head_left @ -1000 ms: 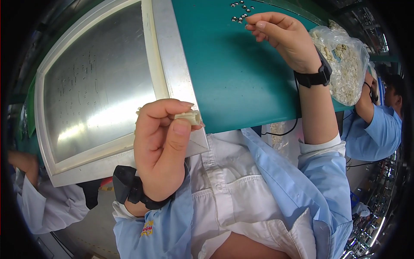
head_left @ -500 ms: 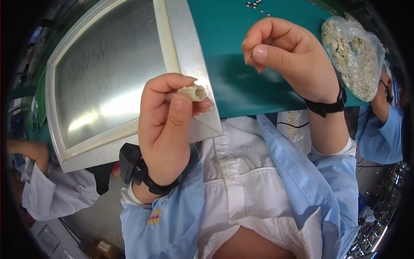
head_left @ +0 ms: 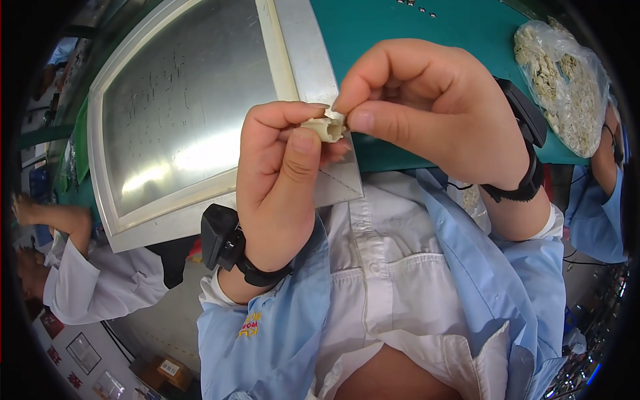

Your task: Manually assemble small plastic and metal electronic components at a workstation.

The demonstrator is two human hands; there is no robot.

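A small cream plastic part (head_left: 325, 127) sits pinched between my two hands, raised above the near edge of the green desk (head_left: 427, 40). Most of it is hidden behind my fingers; only a short, rounded, hollow-looking end shows, and its full shape cannot be made out. My left hand (head_left: 280, 180) is curled nearly closed around it, thumb pressed up against its underside and forefinger hooked over the top. My right hand (head_left: 427, 107) is also closed tight, its thumb and forefinger tips meeting on the part's right end; whether they grip something smaller there is too fine to tell. A black wristband (head_left: 227, 243) sits on my left wrist and another black band (head_left: 527, 143) on my right, both above pale blue sleeves (head_left: 267, 340).

Behind my left hand, a large metal-framed stencil (head_left: 193, 113) lies tilted across the desk's left side, its grey sheet catching glare, and its near corner juts over the desk edge. At the desk's far right corner lies a clear plastic bag of cream parts (head_left: 560, 80), partly cut off by the frame's rim. A few tiny dark pieces (head_left: 415, 5) dot the far edge. Another person's blue sleeve (head_left: 600, 213) shows at right, and a white-sleeved arm (head_left: 73, 267) at left, both distorted by the lens.
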